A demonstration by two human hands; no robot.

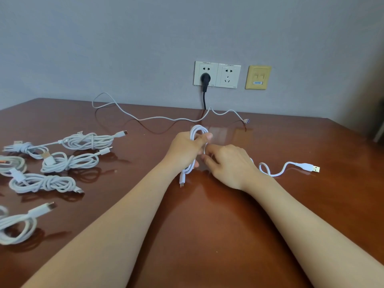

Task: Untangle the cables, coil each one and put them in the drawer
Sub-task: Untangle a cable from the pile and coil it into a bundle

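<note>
Gripping a bundle of loops of a white cable [197, 130] in the left hand [186, 147], fingers curled round it and thumb across the top, just above the brown table [207, 235] near its middle. Pinching a strand of that same cable with the right hand [230, 166], fingertips curled, almost touching the left hand from 3 o'clock. Hanging below the left hand at 6 o'clock, a small connector [181, 182], close to the tabletop. Trailing from under the right wrist toward 3 o'clock, the cable's free end, flat on the table with one small curl, ending in a USB-A plug [315, 169]. Lying beyond the hands at 12 o'clock, a loose cable [158, 118], uncoiled, snaking along the table's far edge. Resting at 9 o'clock, well apart from the hands, several coiled cables [68, 162], each wrapped into its own bundle. On the wall at 12 o'clock, two white sockets [228, 75], with a black plug [205, 78] in the one nearer 9 o'clock, print along their edges too small to read. At 1 o'clock, a yellow data plate [258, 77] bearing a blue label [257, 82], lettering too blurred to read.
</note>
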